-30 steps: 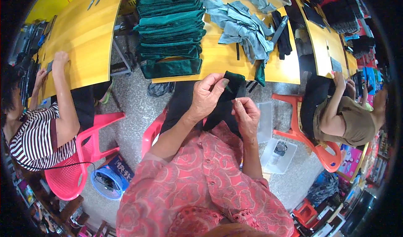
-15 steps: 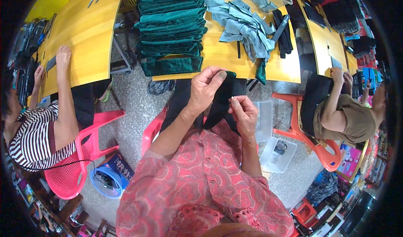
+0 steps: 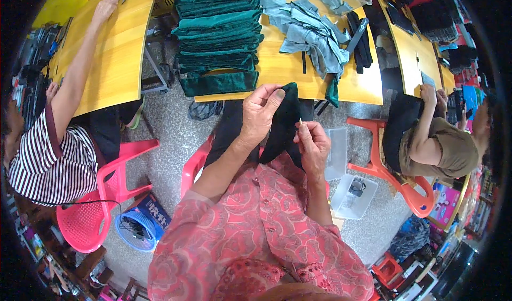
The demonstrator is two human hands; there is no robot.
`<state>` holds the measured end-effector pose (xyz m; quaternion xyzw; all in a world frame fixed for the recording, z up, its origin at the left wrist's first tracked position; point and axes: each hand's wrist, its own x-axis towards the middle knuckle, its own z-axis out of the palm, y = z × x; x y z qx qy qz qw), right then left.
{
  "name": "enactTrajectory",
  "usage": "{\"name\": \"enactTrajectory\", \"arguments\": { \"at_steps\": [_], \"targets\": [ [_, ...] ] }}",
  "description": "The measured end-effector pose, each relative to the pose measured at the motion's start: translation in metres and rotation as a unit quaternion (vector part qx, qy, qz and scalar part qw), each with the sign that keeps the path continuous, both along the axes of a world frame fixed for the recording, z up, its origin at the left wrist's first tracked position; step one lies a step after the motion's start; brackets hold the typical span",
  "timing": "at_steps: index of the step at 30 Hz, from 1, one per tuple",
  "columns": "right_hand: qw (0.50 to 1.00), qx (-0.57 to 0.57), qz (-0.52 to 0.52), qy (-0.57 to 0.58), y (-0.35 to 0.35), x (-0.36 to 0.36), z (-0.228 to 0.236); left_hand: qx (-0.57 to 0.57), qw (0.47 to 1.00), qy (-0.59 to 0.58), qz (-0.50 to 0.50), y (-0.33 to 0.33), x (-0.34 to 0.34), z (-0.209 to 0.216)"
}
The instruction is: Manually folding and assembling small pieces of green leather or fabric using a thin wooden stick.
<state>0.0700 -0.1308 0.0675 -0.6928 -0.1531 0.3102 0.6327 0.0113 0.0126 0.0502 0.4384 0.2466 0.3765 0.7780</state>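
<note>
My left hand [image 3: 260,115] pinches the upper end of a dark green velvet strip [image 3: 282,125] between thumb and fingers. The strip hangs down over my lap, its top corner standing up as a point. Just to its right, my right hand [image 3: 313,143] is closed in a pinch on a small pale thin stick [image 3: 300,122], whose tip shows above the thumb. The stick's tip is close to the strip's right edge; whether they touch I cannot tell.
On the yellow table [image 3: 229,97] ahead lie a tall stack of green velvet strips [image 3: 218,45] and a heap of grey-blue cloth [image 3: 314,34]. Co-workers sit left and right, on a pink chair [image 3: 88,221] and an orange chair [image 3: 373,146]. Clear plastic bins [image 3: 353,197] stand at my right.
The top corner of the velvet strip has come up into a point, and the pale stick shows more. The left co-worker's arm has reached farther across their table.
</note>
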Motion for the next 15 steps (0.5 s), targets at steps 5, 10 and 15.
{"name": "enactTrajectory", "arguments": {
  "at_steps": [5,10,15],
  "targets": [
    [1.000,0.000,0.008,-0.008,-0.0003,-0.0030,-0.0031,-0.062,0.996,-0.048,-0.044,0.0011,-0.0005,0.0097],
    [1.000,-0.006,0.009,-0.014,0.0015,-0.0050,-0.0008,-0.052,0.996,-0.029,-0.066,0.0016,-0.0002,0.0033],
    [1.000,-0.010,0.012,-0.023,0.0019,-0.0027,-0.0043,-0.044,0.996,-0.032,-0.069,0.0027,0.0011,0.0005]
  ]
}}
